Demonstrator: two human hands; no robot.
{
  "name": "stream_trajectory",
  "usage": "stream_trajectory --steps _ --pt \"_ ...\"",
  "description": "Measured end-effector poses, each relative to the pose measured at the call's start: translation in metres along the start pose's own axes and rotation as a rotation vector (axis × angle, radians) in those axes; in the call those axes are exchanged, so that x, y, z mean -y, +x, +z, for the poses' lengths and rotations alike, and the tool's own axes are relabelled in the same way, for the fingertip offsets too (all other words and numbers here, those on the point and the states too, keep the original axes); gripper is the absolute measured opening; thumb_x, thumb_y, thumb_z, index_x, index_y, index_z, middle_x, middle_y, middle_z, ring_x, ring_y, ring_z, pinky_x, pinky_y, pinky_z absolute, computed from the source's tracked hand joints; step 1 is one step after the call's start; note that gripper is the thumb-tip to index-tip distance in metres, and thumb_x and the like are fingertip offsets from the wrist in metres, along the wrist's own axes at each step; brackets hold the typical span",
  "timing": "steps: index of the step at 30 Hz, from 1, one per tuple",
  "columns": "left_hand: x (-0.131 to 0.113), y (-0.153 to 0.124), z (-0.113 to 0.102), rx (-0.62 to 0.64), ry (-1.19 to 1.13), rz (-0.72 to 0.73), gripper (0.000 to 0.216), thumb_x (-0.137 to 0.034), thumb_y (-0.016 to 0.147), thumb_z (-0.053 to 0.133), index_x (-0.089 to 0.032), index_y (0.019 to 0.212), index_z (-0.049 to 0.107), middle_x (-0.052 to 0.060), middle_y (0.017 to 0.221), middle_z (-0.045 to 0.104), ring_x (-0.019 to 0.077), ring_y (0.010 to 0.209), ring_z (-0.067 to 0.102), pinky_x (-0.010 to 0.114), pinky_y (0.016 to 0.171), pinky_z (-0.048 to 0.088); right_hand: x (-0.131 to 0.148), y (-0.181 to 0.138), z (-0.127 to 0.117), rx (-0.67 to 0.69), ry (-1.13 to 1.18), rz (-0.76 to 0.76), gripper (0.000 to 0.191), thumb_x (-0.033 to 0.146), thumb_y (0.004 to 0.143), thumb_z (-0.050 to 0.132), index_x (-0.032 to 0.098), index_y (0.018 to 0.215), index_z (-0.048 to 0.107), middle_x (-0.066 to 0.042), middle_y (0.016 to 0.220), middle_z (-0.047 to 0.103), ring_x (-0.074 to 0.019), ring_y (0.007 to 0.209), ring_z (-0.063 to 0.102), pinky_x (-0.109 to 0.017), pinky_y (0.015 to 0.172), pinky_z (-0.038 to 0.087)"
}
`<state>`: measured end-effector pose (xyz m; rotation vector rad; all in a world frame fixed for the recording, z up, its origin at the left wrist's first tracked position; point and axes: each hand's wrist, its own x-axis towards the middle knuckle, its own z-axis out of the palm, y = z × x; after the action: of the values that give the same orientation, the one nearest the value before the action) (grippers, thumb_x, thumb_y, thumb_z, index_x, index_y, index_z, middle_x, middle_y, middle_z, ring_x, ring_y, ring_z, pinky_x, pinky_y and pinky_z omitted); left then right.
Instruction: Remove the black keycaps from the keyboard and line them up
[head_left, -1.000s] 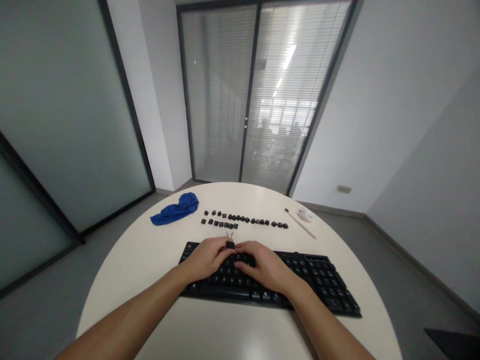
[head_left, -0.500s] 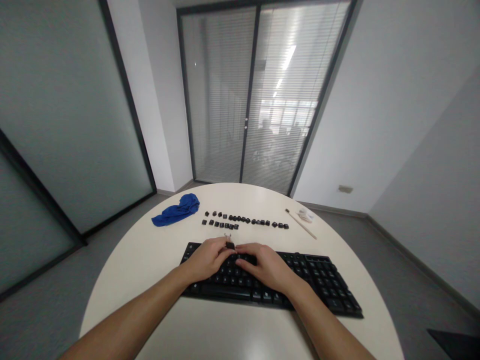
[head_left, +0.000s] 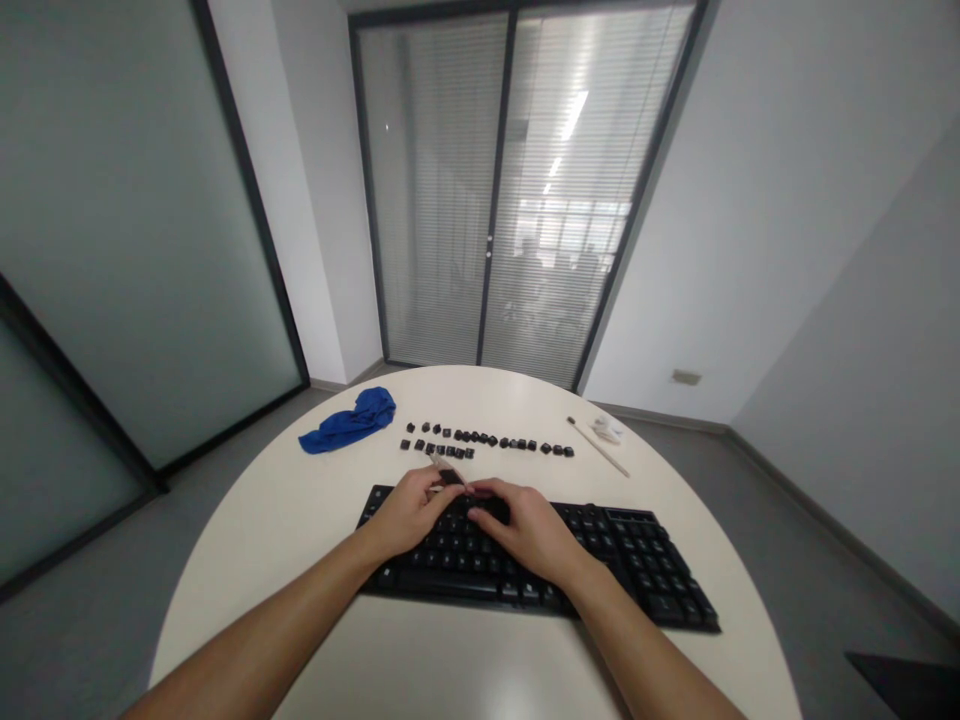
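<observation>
A black keyboard lies on the round white table. My left hand rests over its upper left part, fingers closed on a small black binder clip with metal wire handles tilted to the left. My right hand lies on the keys just right of the clip, fingers curled and pressing down near it. Two rows of loose black keycaps lie on the table beyond the keyboard.
A crumpled blue cloth lies at the back left of the table. A thin stick and a small white item lie at the back right. Glass doors with blinds and grey floor are beyond the table's edge.
The binder clip in my left hand has tipped from upright to leaning left and lifted slightly. Both hands stay over the keyboard's upper left keys.
</observation>
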<state>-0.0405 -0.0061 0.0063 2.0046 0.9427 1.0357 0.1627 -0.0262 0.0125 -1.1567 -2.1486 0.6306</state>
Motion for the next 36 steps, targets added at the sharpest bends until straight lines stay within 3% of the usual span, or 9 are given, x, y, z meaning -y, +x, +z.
stream_trajectory --steps 7,20,26,36 --pt "0.0000 0.0004 0.0000 0.005 0.050 -0.008 0.022 -0.029 0.092 0.054 -0.017 0.098 0.072 0.005 0.094 0.074 0.0205 0.092 0.066 0.031 0.087 0.051 0.0021 0.0026 0.0047 -0.072 -0.026 0.016 0.017 0.028 0.089 0.058 0.024 0.101 0.068 -0.002 0.095 0.073 -0.0201 0.090 0.068 -0.032 0.084 0.050" --pt "0.0042 0.0018 0.0039 -0.014 -0.059 -0.171 0.025 -0.036 0.089 0.057 -0.014 0.089 0.069 0.005 0.082 0.073 0.0184 0.074 0.067 0.026 0.065 0.053 0.0008 0.0037 0.0054 -0.077 0.025 0.032 0.022 0.025 0.083 0.063 0.024 0.103 0.072 -0.003 0.096 0.073 -0.0203 0.090 0.066 -0.033 0.085 0.050" --pt "0.0052 0.0027 0.0053 0.029 -0.158 -0.237 0.023 -0.035 0.088 0.058 -0.013 0.090 0.066 0.005 0.081 0.071 0.0190 0.077 0.068 0.028 0.067 0.055 -0.0025 0.0041 0.0083 -0.086 0.043 0.074 0.016 0.028 0.084 0.063 0.022 0.097 0.070 -0.002 0.087 0.072 -0.0184 0.082 0.066 -0.029 0.078 0.049" --pt "0.0019 0.0020 0.0022 0.064 -0.072 -0.096 0.020 -0.030 0.091 0.054 -0.017 0.094 0.069 0.003 0.090 0.067 0.0179 0.084 0.064 0.028 0.074 0.053 -0.0053 0.0048 0.0081 -0.094 0.099 0.044 0.016 0.034 0.089 0.060 0.023 0.098 0.068 -0.001 0.086 0.071 -0.0171 0.081 0.066 -0.029 0.078 0.049"
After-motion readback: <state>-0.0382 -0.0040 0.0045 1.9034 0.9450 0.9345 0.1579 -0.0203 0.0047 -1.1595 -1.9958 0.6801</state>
